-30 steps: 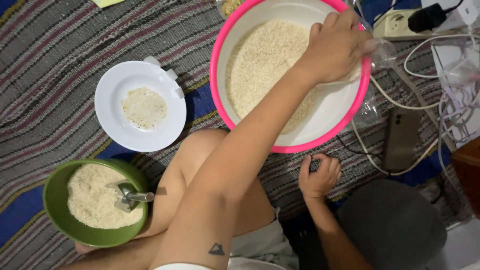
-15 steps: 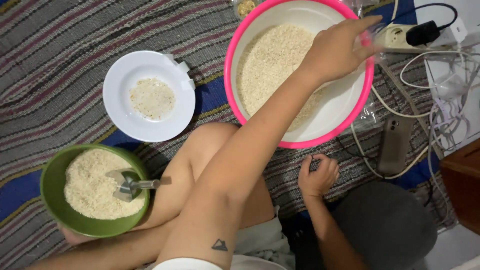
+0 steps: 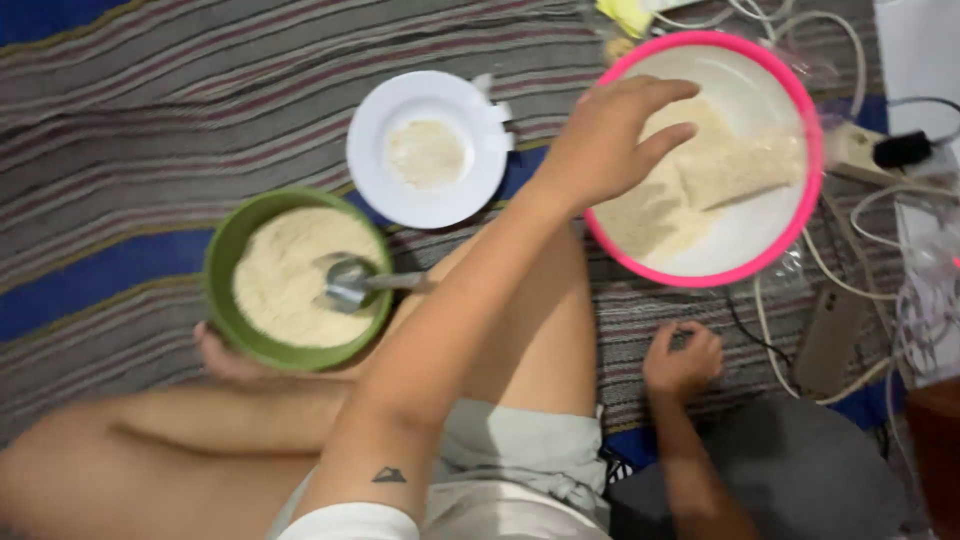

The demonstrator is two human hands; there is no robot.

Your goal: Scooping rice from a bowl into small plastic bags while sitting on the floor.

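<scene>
While the person sits cross-legged on the striped floor mat (image 3: pixel 150 110), everything lies in an arc just beyond the knees, presumably so each dish can be reached without shifting; the pink-rimmed basin (image 3: pixel 812 190) stands farthest to the right, and the left hand (image 3: pixel 605 145) stretches across the body to hover over its near edge, fingers loosely spread and curled downward, holding nothing that can be seen. Inside the basin the pale grain (image 3: pixel 655 215) is banked toward the near side, with a paler lump (image 3: pixel 735 170) lying just beyond the fingertips, not quite touched as far as can be told. The right hand (image 3: pixel 683 360) rests low on the mat beside the thigh, fingers curled in, seemingly as a prop for the lean; whether it grips anything cannot be told. A white plate (image 3: pixel 375 160) with a small heap of grain sits between the basin and a green bowl (image 3: pixel 222 270); the bowl is nearly full, and a metal spoon (image 3: pixel 350 283) rests in it, handle laid over the rim toward the knee. Cables and a power strip (image 3: pixel 860 150) crowd the right edge.
</scene>
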